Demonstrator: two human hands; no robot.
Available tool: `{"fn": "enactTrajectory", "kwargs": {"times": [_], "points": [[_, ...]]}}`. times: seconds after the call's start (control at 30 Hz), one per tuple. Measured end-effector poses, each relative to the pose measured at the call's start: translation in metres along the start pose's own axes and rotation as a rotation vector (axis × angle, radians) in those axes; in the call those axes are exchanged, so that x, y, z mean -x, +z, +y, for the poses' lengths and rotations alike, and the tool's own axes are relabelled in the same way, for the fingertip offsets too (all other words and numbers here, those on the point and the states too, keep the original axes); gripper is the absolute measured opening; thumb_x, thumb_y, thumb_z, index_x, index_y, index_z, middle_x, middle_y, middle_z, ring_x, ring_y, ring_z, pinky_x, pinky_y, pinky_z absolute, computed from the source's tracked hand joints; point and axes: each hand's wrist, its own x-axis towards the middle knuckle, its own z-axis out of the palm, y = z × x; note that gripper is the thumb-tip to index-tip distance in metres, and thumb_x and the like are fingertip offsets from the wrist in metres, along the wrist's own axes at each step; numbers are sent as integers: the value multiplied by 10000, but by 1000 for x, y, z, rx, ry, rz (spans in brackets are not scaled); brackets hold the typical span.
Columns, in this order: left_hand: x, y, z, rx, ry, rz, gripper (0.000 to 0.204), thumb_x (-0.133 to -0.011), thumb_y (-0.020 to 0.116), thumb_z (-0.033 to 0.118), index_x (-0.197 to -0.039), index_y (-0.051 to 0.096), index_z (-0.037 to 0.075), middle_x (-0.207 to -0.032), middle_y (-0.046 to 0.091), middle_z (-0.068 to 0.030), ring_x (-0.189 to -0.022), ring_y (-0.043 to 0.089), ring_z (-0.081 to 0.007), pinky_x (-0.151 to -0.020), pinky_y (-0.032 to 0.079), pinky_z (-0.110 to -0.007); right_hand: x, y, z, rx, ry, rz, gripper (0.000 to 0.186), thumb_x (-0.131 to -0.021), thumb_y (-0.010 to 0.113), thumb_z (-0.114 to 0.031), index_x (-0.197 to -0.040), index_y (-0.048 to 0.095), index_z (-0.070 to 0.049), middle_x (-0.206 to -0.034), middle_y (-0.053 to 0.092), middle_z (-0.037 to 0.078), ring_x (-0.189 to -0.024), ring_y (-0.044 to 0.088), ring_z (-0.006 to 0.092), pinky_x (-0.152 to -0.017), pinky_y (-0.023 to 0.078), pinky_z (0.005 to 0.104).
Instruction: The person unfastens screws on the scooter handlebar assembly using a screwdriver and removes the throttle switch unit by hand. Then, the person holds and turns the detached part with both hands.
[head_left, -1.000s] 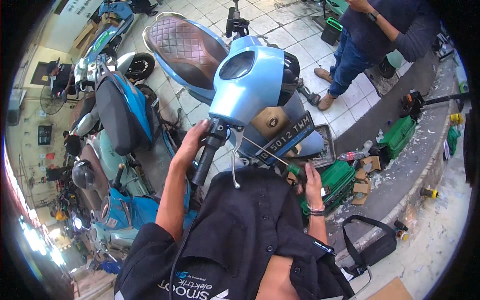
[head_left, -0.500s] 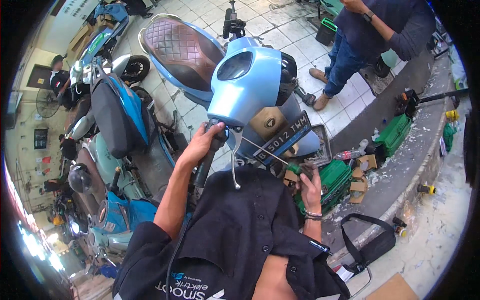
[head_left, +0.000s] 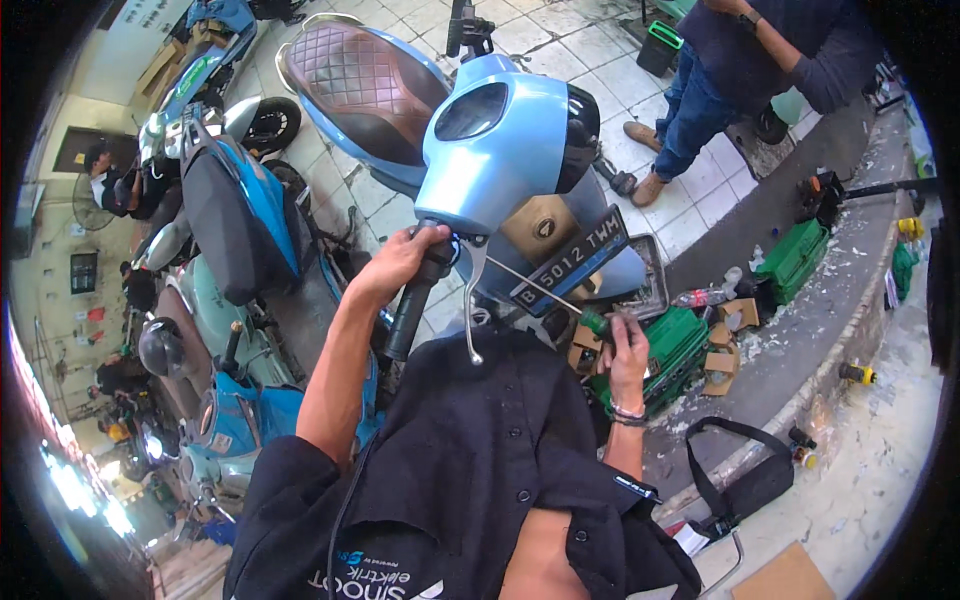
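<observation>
Gripping the bike with one hand and a tool with the other, two hands well apart. The left hand [head_left: 393, 266] is wrapped around the inner end of the black handlebar grip [head_left: 404, 322], right by the light blue front cowl [head_left: 492, 150]. The right hand [head_left: 626, 348] has its fingers closed on the green handle of a screwdriver [head_left: 594, 322], so yeah, both are clamped on something. The screwdriver sits between the hands at a slant, its thin shaft crossing in front of the dark number plate [head_left: 568, 262] and running up toward the base of the silver brake lever [head_left: 469, 312]. Can't tell if the tip is actually seated in a screw, it's too small to see. The lever hangs down toward the person's dark shirt [head_left: 480, 430], ball end and all.

Behind the cowl there's a quilted brown seat [head_left: 362, 82], pretty nice looking tbh. Over on the right, a green toolbox [head_left: 674, 345] is just beside the right hand, with torn cardboard [head_left: 720, 370] next to it and a black shoulder bag [head_left: 757, 490] nearer the person. Another person in jeans [head_left: 692, 118] stands on the tiled floor [head_left: 560, 65], upper right.
</observation>
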Motion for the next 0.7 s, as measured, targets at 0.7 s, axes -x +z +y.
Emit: {"fn": "enactTrajectory", "kwargs": {"times": [0.7], "points": [[10, 10, 2, 388, 44, -62, 491, -1040, 498, 548, -1119, 654, 89, -842, 675, -23, -695, 621, -112, -611, 489, -257, 7, 9, -3, -60, -2, 38, 271, -1011, 629, -229, -1207, 551, -60, -724, 516, -18, -536, 498, 53, -410, 367, 221]]}}
